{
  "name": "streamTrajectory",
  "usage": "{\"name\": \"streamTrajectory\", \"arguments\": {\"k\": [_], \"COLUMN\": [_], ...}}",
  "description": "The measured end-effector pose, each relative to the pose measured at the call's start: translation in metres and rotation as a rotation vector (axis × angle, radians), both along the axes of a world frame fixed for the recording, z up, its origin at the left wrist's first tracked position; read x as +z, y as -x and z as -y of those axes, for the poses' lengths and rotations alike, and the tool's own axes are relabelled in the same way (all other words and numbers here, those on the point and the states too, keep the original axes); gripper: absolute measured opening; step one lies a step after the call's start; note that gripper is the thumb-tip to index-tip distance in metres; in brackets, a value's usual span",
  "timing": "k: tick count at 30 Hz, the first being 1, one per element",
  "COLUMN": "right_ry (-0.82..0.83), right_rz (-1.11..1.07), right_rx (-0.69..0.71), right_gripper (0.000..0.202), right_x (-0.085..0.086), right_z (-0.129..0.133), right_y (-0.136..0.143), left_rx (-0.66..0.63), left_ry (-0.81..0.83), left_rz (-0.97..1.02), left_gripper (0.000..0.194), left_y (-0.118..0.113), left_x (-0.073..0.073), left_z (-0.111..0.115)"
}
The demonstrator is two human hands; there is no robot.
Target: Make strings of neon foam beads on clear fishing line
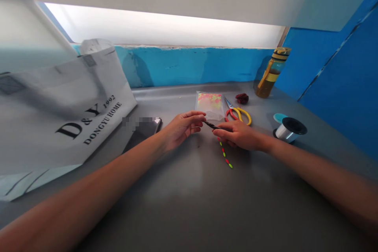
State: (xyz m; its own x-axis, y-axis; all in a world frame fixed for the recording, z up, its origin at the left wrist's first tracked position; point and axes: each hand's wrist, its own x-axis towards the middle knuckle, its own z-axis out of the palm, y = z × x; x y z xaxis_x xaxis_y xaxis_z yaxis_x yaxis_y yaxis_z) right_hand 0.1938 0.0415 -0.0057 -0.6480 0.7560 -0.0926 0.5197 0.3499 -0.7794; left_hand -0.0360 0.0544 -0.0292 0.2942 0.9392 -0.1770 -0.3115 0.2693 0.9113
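Observation:
Between my hands runs a thin, dark, twisted strand (210, 125). My left hand (183, 128) pinches its left end between thumb and fingertips. The fingers of my right hand (239, 134) are closed around its other end, which they partly hide. Below my right hand hangs a short string of red and yellow-green beads (223, 153), its lower end near the grey table (183, 204). Just beyond my hands lies a clear bag of red and yellow beads (210, 104). Scissors (239, 115) with red and yellow handles rest behind my right hand.
A large white bag (97, 90) stands at left, beside a dark phone (144, 132). At right are a spool (289, 130) and a teal disc (280, 117). Farther back are a dark red bundle (242, 98) and a bottle (272, 73) near the blue wall.

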Motion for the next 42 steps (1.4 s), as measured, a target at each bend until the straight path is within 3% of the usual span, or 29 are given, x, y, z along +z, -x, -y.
{"name": "streamTrajectory", "arguments": {"k": [42], "right_ry": [-0.006], "right_rz": [-0.001], "right_rx": [-0.002], "right_gripper": [0.041], "right_x": [0.002], "right_z": [0.0011], "right_y": [0.001], "left_rx": [-0.01], "left_ry": [-0.005], "left_rz": [0.031], "left_gripper": [0.019], "left_y": [0.0002], "left_x": [0.0011], "left_z": [-0.0001]}}
